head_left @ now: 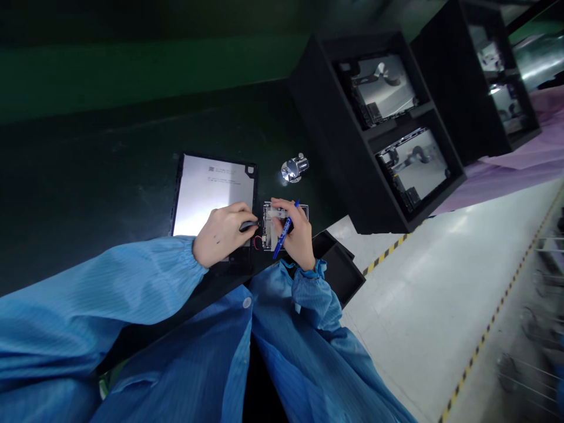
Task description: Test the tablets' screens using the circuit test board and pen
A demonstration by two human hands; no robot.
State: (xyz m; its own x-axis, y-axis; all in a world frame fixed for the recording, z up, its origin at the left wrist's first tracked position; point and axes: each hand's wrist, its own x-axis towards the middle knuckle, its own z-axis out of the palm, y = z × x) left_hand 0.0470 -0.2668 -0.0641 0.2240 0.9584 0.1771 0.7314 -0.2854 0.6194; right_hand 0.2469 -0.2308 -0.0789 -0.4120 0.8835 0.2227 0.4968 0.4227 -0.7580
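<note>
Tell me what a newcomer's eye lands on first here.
The bright silver tablet panel lying on the dark bench stands out first, left of centre. Beside it, the right hand grips a blue marker over a small circuit board. At upper right, a black rack holds more silver panels.

**Q:** What is the person's left hand (222,234) doing?

**A:** It lies across the lower edge of a black-framed silver panel (211,194), pinching a small dark tool (247,226) just beside a circuit board (267,232).

**Q:** And the right hand (293,232)?

**A:** It grips a blue pen (284,234), while its fingertips (277,205) touch a white piece (277,212) on the board.

**Q:** What lies around the hands?

**A:** A round silver metal fitting (294,168) stands at one o'clock on the dark green workbench (132,176). A black compartment rack (326,106) holding more panels stands at two o'clock, and a black tray (341,270) sits at four o'clock.
</note>
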